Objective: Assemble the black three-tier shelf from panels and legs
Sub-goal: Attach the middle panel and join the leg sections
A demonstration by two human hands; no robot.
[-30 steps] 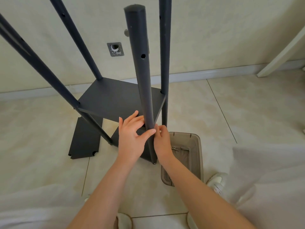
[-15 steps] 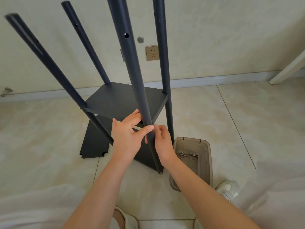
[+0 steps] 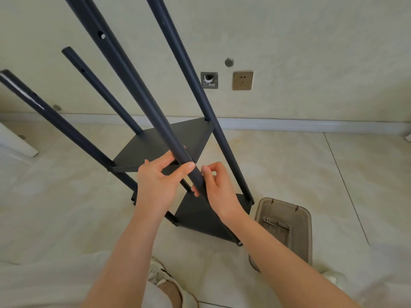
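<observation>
The black shelf frame stands on the tiled floor with four long legs leaning up and to the left. Its middle panel [image 3: 160, 143] sits at hand height, and a lower panel [image 3: 200, 216] lies near the floor. My left hand [image 3: 158, 185] grips the front leg [image 3: 133, 85] where it meets the middle panel's near corner, thumb across the front. My right hand [image 3: 219, 190] curls round the same leg from the right, just below. Its thumb and forefinger are pinched together beside the tube. Whether they hold a small part is hidden.
A translucent brown tray [image 3: 289, 241] with a couple of metal screws [image 3: 275, 223] lies on the floor to the right of the frame. The wall with a socket [image 3: 242, 80] and a baseboard is right behind. My shoes and white clothing fill the bottom edge.
The legs now lean much further left in view, and the view has swung to bring the wall socket to the right. Both hands stay at the front leg's joint, with the right hand's thumb and forefinger now raised.
</observation>
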